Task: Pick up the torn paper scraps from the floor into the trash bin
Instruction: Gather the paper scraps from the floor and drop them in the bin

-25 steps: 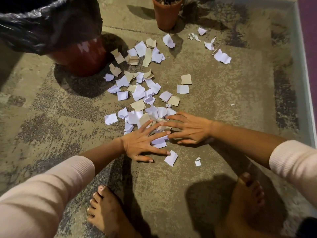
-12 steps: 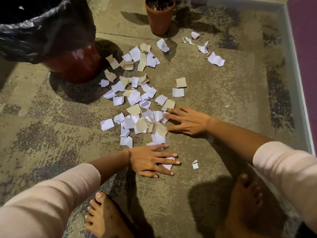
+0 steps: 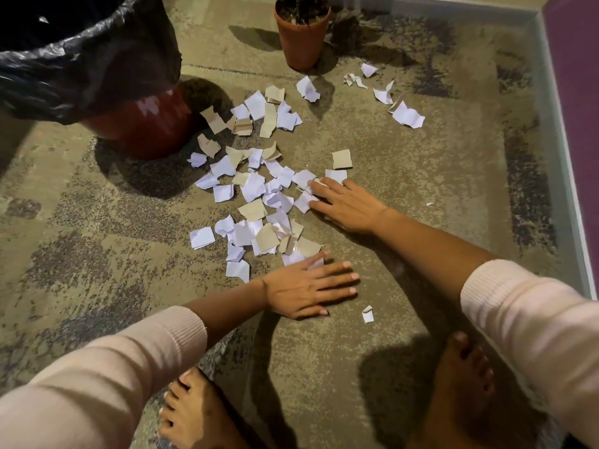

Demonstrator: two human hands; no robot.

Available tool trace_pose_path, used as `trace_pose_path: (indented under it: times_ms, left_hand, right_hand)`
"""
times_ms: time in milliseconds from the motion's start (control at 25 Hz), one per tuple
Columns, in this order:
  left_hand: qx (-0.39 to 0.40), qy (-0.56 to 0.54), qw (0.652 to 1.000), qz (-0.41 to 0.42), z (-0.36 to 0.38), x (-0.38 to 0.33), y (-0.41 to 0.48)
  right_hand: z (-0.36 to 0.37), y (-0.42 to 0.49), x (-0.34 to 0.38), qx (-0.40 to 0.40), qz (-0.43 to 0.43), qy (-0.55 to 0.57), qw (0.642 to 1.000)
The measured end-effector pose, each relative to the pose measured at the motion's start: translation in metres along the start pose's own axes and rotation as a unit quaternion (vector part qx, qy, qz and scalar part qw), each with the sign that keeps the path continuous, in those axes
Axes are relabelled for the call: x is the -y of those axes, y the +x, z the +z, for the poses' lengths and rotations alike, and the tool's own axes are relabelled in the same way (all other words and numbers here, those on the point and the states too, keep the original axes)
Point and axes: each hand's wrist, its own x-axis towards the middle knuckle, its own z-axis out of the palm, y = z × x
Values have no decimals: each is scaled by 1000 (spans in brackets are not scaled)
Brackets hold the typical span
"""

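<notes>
**Flat hands at the edge of a paper litter**

At far left stands the trash bin [image 3: 146, 124], round and red, lined with a crinkled, glossy black plastic bag [image 3: 81, 63] that spills over its rim. The floor [image 3: 81, 254] is rough concrete, mottled grey and tan. The paper scraps [image 3: 252, 189] lie on it from just beside the bin's base out toward a tapered terracotta pot [image 3: 303, 43]. They are white and tan pieces with ragged edges, some creased or curled, many overlapping. A few more lie apart to the right of the pot.

The left hand [image 3: 301, 291] lies palm down with straight fingers, covering scraps at the near edge of the pile. The right hand [image 3: 346, 205] is also flat, with its fingers spread and touching scraps at the pile's right edge. One small scrap [image 3: 368, 314] lies alone near the left hand.
</notes>
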Motion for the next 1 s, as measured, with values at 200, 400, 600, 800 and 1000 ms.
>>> trace_pose_path:
  times_ms: [200, 400, 600, 800, 1000]
  left_hand:
    - [20, 11, 989, 143, 11, -42, 38]
    - [23, 21, 998, 50, 21, -9, 28]
    - [24, 44, 987, -151, 8, 37, -4]
    - [37, 93, 945, -310, 0, 66, -24]
    - [4, 97, 913, -397, -16, 84, -33]
  right_hand:
    - [2, -3, -5, 3, 10, 9, 1000]
    - [1, -8, -6, 21, 24, 22, 999]
    - [-3, -1, -7, 120, 200, 179, 956]
    - [-6, 21, 1, 146, 282, 269, 909]
    - [-16, 37, 14, 55, 222, 407, 884]
